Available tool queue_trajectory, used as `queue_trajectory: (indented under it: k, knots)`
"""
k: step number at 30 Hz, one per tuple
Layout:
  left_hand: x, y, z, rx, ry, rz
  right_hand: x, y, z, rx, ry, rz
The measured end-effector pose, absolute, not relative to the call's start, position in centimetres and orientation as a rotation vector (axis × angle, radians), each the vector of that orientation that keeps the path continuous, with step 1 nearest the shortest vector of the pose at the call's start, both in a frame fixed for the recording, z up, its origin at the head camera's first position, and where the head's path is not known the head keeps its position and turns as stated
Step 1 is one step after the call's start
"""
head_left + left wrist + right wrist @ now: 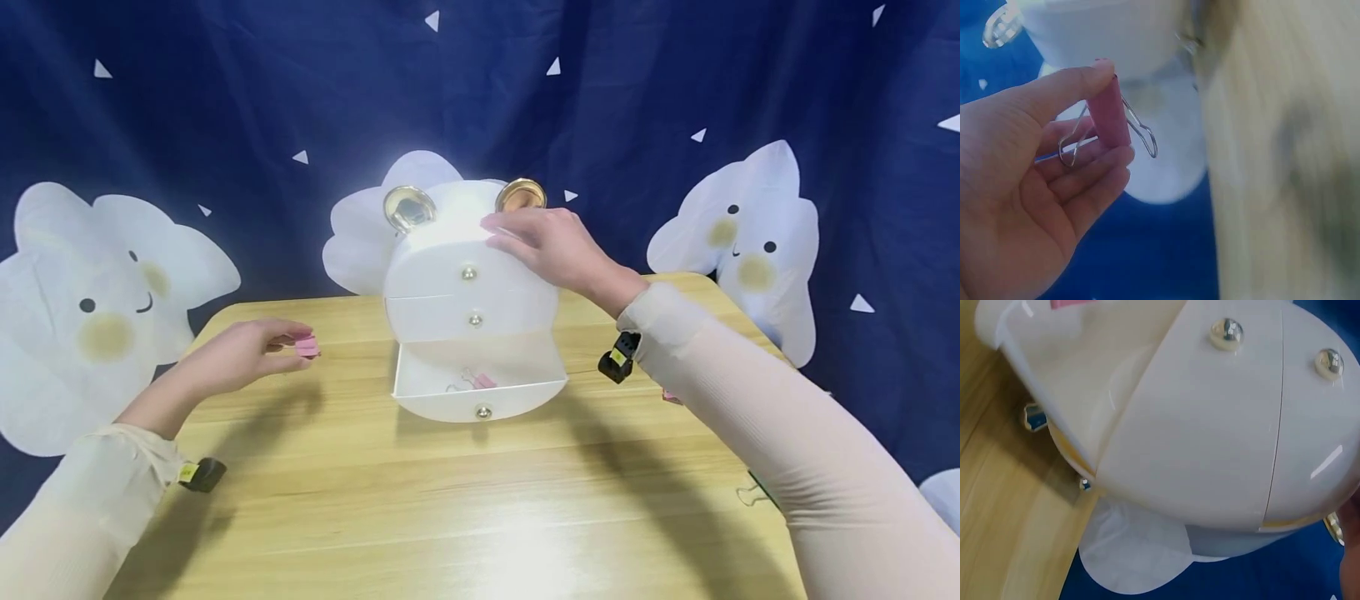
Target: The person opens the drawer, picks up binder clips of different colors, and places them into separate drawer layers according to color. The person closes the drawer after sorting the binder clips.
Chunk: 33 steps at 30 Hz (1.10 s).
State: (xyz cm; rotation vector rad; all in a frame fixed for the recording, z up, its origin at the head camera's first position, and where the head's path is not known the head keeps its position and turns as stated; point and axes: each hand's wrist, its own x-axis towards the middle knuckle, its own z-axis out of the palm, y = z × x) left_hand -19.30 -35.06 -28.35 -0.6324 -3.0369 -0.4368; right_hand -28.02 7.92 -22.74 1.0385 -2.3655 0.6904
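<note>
My left hand (251,354) pinches a pink binder clip (1109,112) between thumb and fingertips, above the table left of a white drawer box (427,312). The clip's two wire handles stick out to either side in the left wrist view. My right hand (558,246) rests on the box's upper right, near a gold ear (521,194), its fingers extended on the top. The box's bottom drawer (427,379) is pulled out, with a pink binder clip (480,381) inside. Above it, two drawers with metallic knobs (1227,334) are closed. Only an edge of the right hand shows in the right wrist view.
A binder clip with wire handles (750,494) lies near the table's right edge, partly behind my right sleeve. Another pink item (671,397) peeks out beside that sleeve. Behind the wooden table (450,508) hangs a blue curtain (615,92) with white cloud shapes.
</note>
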Motion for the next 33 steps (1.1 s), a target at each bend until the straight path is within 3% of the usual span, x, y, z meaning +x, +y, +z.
queue_trajectory:
  k: [15,33]
  knots:
    - [-19.3,-27.9,-25.6,-0.846,-2.981,-0.588,-28.2,8.4,-22.9,1.094,-2.378,0.669]
    - [-20.9,-21.7,-26.7,-1.194,-2.980,-0.483,-28.4,8.6,-22.7,0.989,-2.509,0.807]
